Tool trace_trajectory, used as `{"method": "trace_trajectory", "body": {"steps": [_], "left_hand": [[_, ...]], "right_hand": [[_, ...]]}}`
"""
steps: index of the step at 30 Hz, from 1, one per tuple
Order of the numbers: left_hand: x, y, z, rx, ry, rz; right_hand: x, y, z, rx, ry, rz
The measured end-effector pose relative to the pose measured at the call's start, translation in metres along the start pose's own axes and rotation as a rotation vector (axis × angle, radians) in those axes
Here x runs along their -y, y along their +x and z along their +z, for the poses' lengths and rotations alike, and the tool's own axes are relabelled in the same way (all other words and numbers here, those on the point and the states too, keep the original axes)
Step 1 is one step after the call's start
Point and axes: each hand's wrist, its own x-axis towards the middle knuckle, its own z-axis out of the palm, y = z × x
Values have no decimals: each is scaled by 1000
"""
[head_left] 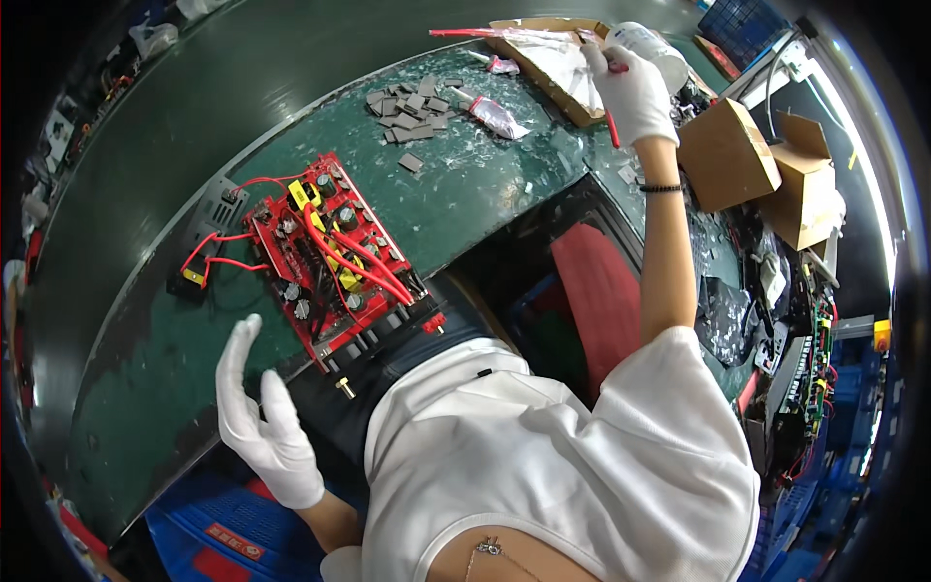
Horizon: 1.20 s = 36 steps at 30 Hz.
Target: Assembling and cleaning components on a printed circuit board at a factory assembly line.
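A scuffed green workbench [465, 204] curves around the person, and on it, in front of the body and toward the left, lies a red circuit-board assembly [335, 262]. The step in hand looks like fetching or setting down something away from the board; the next move seems to call for drawing the right hand clear of the clutter without snagging it. The board is crowded: bright yellow parts [299, 195], round dark capacitors [346, 216] and thick red cables [388, 285] arching across. Thin wires join it to a grey vented panel [221, 206] beside it. Near its lower corner, the white-gloved left hand [267, 427] hovers, loosely spread and empty. Farther off, the white-gloved right hand [635, 102] is partly curled at a shallow cardboard tray [555, 92], apparently around a slim red item [612, 129] whose kind I cannot tell. Flat grey rectangular pieces [407, 109] lie heaped between board and tray.
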Motion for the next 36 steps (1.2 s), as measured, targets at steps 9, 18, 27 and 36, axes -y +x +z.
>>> {"method": "trace_trajectory", "body": {"steps": [9,18,27,36], "left_hand": [[-26,-4,23,170,267,313],[-14,-12,54,294,428,304],[-13,-12,56,304,511,267],[-11,-10,61,307,555,300]], "right_hand": [[-62,-7,-72,-5,214,175],[-133,25,-17,53,78,230],[-167,41,11,278,180,158],[-176,62,-20,385,376,386]]}}
